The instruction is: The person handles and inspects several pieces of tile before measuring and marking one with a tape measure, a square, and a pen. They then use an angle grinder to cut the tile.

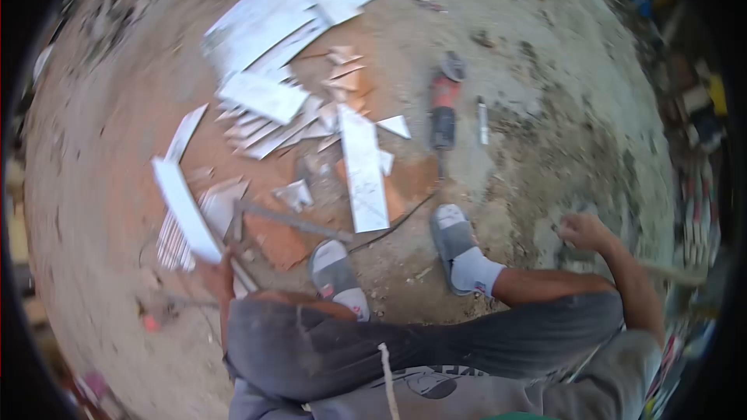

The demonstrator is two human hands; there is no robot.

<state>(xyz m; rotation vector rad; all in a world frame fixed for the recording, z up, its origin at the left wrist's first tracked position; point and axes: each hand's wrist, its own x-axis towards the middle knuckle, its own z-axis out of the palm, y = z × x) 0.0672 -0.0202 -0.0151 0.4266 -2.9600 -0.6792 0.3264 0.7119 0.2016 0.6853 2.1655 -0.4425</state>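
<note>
My left hand [215,274] is closed around the lower end of a long white tile strip [187,210], which tilts up and away to the left. Below that strip lies a stack of narrow tile pieces [173,243], partly hidden by it. Out to the right, my right hand [585,232] is held above the ground with its fingers curled. A small dark tip shows at those fingers, too blurred to name. Between my feet and the tile pile lies another white tile strip [364,175] with faint marks on it.
A red and black angle grinder [444,109] lies ahead, its cable [405,218] running toward my feet. Right of it is a thin white stick-like object [483,120]. Large white tiles [264,23] and cut pieces [268,128] are piled ahead. A grey metal bar [296,222] lies near my left foot.
</note>
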